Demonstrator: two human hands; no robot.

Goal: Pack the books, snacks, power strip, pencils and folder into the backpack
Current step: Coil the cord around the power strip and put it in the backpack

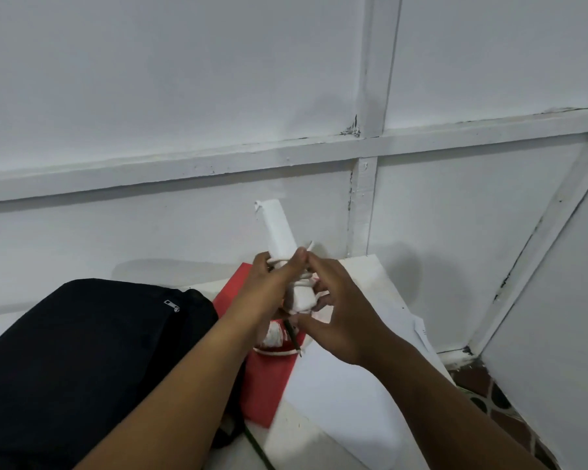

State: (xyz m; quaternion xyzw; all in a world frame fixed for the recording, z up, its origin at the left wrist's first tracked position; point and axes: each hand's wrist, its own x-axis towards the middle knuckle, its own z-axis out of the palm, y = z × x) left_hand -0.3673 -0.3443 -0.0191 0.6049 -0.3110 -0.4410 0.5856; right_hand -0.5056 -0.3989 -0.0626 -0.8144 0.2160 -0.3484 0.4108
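Note:
A white power strip (278, 228) stands tilted upright above the table, its white cord wound around its lower half. My left hand (269, 286) grips the strip over the wound cord. My right hand (333, 300) holds the cord and the strip's lower end, fingers curled around them. The black backpack (92, 351) lies on the table at the left, its zipper pull visible. A red folder (269, 374) lies beside the backpack under my hands. On it lies a red and white snack packet (275, 337) with a dark pencil (293, 339) across it.
White sheets of paper (347, 401) cover the table (364, 269) to the right of the folder. A white panelled wall (184, 96) rises close behind. Patterned floor tiles (503, 412) show at the lower right. A dark cable (258, 449) hangs near the front edge.

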